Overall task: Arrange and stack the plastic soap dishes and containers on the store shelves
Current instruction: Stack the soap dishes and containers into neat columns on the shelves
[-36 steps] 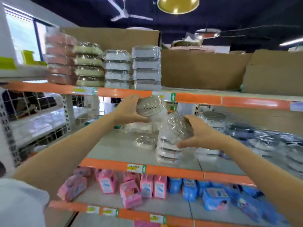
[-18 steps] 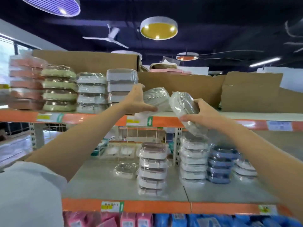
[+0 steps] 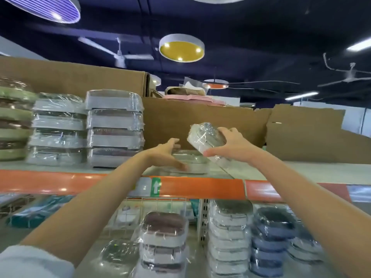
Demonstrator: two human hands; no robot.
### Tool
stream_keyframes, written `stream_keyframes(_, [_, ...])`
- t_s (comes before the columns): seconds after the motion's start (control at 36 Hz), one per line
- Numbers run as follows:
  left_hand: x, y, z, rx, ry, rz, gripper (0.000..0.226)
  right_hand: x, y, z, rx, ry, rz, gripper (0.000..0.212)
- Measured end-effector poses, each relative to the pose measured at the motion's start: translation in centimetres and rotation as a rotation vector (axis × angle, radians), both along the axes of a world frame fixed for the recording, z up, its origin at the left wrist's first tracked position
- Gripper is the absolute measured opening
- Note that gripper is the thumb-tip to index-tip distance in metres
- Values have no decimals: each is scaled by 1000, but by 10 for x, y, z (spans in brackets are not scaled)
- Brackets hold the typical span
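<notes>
Top shelf (image 3: 301, 171), L to R: we count 3 full stacks of wrapped soap dishes, plus a 4th cut off at the frame edge. Green stack (image 3: 12, 121): 4 visible. Grey stack (image 3: 58, 130): 4. Square grey stack (image 3: 114, 127): 4, the tallest. All in clear film, dark insert w/ pale rim.

Our left hand (image 3: 166, 153) lies on a wrapped dish (image 3: 192, 163) that sits flat on the top shelf, just right of the square grey stack; thumb at the front edge, fingers over the far side. Grip looks loose; we can't tell if it really clamps. Our right hand (image 3: 230, 145) holds a 2nd wrapped dish (image 3: 204, 137), tilted, in the air above the flat one, thumb below, fingers on top; film tail hangs down toward the shelf.

Lower shelf: brown-top stack (image 3: 163, 239), 3 visible; white stack (image 3: 229, 237), approx 5, blurred; blue stack (image 3: 271, 241), approx 4. One single wrapped dish (image 3: 118, 252) lies alone at left.

Cardboard boxes (image 3: 200, 125) stand behind the top-shelf goods.
</notes>
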State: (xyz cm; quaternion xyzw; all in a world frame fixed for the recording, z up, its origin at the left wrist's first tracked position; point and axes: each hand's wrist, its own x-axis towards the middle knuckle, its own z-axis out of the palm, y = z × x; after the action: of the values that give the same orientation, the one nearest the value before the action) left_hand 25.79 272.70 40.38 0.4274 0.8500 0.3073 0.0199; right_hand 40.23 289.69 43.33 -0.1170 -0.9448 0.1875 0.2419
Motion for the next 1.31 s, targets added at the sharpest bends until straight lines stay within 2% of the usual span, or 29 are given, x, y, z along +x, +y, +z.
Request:
stream_keyframes(0.08, [-3,-2,-1,52,8,68,119,-22,-1,2,12,-16,40,98])
stream_keyframes(0.22, [-1,-15,2,345,-153,138,110,-51,-6,11,-38,-18,210,91])
stream_keyframes(0.28, [1,-17,2,384,-133,154,103,-59,-6,11,-60,-34,294,86])
stream_keyframes(0.39, [4,-19,0,397,-14,196,75,-65,-1,6,-177,-4,408,76])
stream_keyframes(0.44, [4,-19,0,410,-3,162,79,-61,5,1,-308,56,450,71])
stream_keyframes(0.5, [2,-19,-1,408,-1,163,76,-55,17,-4,-408,58,463,82])
stream_keyframes(0.58, [3,-18,-1,414,-8,155,61,-49,33,-5,-512,-41,479,105])
stream_keyframes(0.72, [11,-19,0,395,-30,153,60,-48,34,-10,-387,-209,519,107])
stream_keyframes(0.86, [15,-18,-1,349,12,179,72,-47,36,-12,-375,-169,516,83])
stream_keyframes(1.0, [19,-19,1,328,117,262,45,-54,32,-15,-365,-118,534,82])
stream_keyframes(1.11, [17,-26,0,318,191,373,40,-70,22,-20,-328,-71,511,89])
stream_keyframes(1.22, [15,-35,-1,358,130,473,54,-79,12,-23,-316,-64,503,101])
stream_keyframes(1.31, [18,-40,-3,384,88,494,66,-82,9,-25,-305,-51,522,94])
